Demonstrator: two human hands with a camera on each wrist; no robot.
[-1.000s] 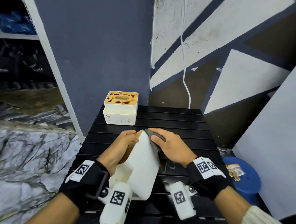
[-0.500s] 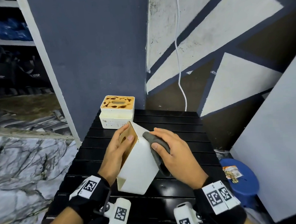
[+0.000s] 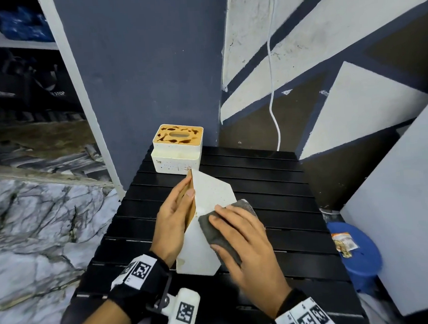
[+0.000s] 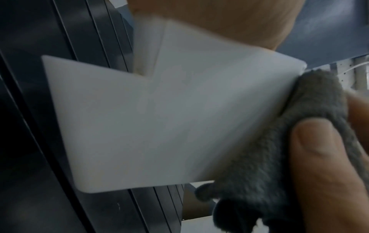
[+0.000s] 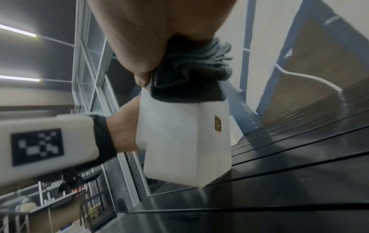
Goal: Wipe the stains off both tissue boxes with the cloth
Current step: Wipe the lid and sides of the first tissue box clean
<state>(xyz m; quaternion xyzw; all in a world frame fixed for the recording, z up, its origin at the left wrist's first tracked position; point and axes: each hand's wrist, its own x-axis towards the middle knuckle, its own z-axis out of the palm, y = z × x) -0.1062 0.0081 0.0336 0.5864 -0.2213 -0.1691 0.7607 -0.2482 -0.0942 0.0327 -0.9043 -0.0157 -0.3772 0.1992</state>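
The near tissue box (image 3: 211,190), white with a wooden lid, stands tipped on one corner on the black slatted table (image 3: 272,183). My left hand (image 3: 174,219) holds it at the lid side, thumb hooked over the lid's edge. My right hand (image 3: 242,240) holds a grey cloth (image 3: 212,227) and presses it against the box's white side. The left wrist view shows the box (image 4: 159,118) with the cloth (image 4: 259,165) at its edge. In the right wrist view the cloth (image 5: 189,75) sits on the box (image 5: 179,141). The far tissue box (image 3: 177,149) has dark stains on its lid.
The far box stands at the table's back left against a dark blue wall (image 3: 152,65). A white cable (image 3: 272,83) hangs down the painted wall behind. A blue stool (image 3: 356,253) with a snack packet sits low on the right beside a white panel (image 3: 398,200).
The near box has been turned so its white side faces up and to the right. My right hand has slid the cloth down that side toward me.
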